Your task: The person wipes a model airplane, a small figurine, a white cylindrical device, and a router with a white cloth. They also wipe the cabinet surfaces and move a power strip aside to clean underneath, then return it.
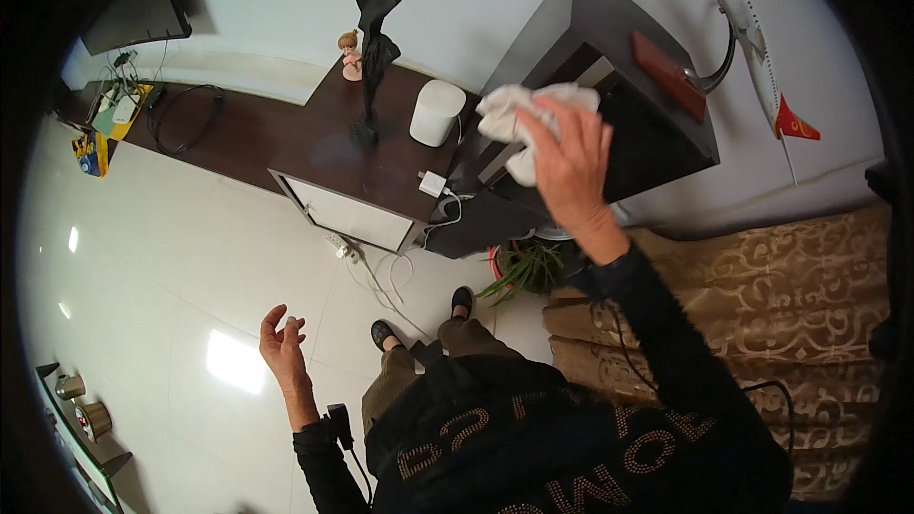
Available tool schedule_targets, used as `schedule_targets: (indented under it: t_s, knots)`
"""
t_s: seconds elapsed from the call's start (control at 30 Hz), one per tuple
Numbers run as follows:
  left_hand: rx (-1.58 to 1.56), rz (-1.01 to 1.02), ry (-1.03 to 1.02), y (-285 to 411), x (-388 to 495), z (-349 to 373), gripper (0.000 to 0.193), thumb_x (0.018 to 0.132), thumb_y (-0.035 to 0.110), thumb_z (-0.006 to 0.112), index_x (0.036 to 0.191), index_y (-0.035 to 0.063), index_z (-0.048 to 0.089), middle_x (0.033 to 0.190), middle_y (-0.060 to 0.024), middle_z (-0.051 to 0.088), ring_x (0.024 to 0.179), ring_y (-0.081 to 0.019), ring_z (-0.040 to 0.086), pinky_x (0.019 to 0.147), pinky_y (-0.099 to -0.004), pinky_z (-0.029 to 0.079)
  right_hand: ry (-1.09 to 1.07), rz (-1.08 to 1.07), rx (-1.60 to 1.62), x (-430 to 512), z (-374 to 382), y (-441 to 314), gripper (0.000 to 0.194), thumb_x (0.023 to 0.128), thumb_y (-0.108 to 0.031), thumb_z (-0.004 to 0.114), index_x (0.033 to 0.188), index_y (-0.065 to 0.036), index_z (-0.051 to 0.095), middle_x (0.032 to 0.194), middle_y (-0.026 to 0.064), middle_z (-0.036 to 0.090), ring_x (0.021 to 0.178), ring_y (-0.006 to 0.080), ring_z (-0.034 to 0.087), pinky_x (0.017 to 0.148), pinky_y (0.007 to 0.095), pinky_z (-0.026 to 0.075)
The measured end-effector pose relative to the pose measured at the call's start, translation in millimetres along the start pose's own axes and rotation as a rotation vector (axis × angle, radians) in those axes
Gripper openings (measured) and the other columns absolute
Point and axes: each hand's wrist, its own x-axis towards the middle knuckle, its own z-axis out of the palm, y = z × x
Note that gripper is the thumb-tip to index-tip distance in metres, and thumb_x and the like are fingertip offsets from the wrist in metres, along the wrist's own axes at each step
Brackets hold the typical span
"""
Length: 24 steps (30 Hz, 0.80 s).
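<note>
A crumpled white cloth (503, 114) is bunched under the fingers of my right hand (571, 157). That hand is over the front of a dark cabinet (628, 143); whether the cloth touches it I cannot tell. My left hand (284, 346) hangs over the pale tiled floor, holding nothing, its fingers loosely curled and apart. To the left of the cloth, a white rounded device (437, 113) stands on a dark brown wooden console (285, 128), with a white plug adapter (432, 184) near the console's edge.
A tall black figurine (375, 36) and a small doll figure (350, 57) stand on the console. A model airplane (757, 50) on a curved stand tops the cabinet. Below are a potted plant (532, 268), a power strip (344, 248) with trailing cords and a brown patterned curtain (771, 300).
</note>
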Motion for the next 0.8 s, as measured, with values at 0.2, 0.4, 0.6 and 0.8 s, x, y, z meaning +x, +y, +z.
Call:
schedule_targets:
  t_s: [0.2,0.4,0.6,0.8]
  knots:
    - [-0.032,-0.022,0.017,-7,-5,-5,0.041,0.094,0.018,0.068,0.13,0.0007,0.062,0.126,-0.0125,0.068,0.099,-0.0214,0.072,0.079,-0.034,0.055,-0.341,-0.341,-0.129,11,11,4,0.026,0.08,-0.012,0.064,0.104,-0.006,0.07,0.115,0.0059,0.062,0.114,0.0242,0.056,0.093,0.0418,0.039]
    - [-0.033,-0.036,0.064,-13,-5,-17,0.039,0.095,0.019,0.068,0.129,-0.0003,0.063,0.124,-0.0117,0.068,0.098,-0.0203,0.072,0.078,-0.0329,0.055,-0.659,-0.564,-0.284,-31,97,-34,0.014,0.082,-0.018,0.064,0.089,-0.009,0.074,0.098,0.0043,0.06,0.104,0.0243,0.053,0.086,0.0408,0.04]
    - [-0.037,-0.075,0.068,-22,-7,-27,0.038,0.095,0.019,0.068,0.128,0.0009,0.064,0.123,-0.0106,0.069,0.098,-0.0194,0.072,0.076,-0.032,0.055,-0.468,-0.497,-0.343,12,87,-23,0.015,0.084,-0.018,0.066,0.091,-0.013,0.078,0.099,0.002,0.062,0.106,0.0244,0.053,0.088,0.0429,0.038]
    - [-0.05,-0.127,0.057,-37,-18,-28,0.036,0.095,0.018,0.067,0.127,0.0018,0.064,0.12,-0.0095,0.069,0.097,-0.0193,0.072,0.077,-0.0326,0.055,-0.451,-0.609,-0.294,-22,123,-28,0.014,0.082,-0.018,0.064,0.087,-0.009,0.074,0.099,0.0038,0.058,0.102,0.0243,0.052,0.082,0.0412,0.04]
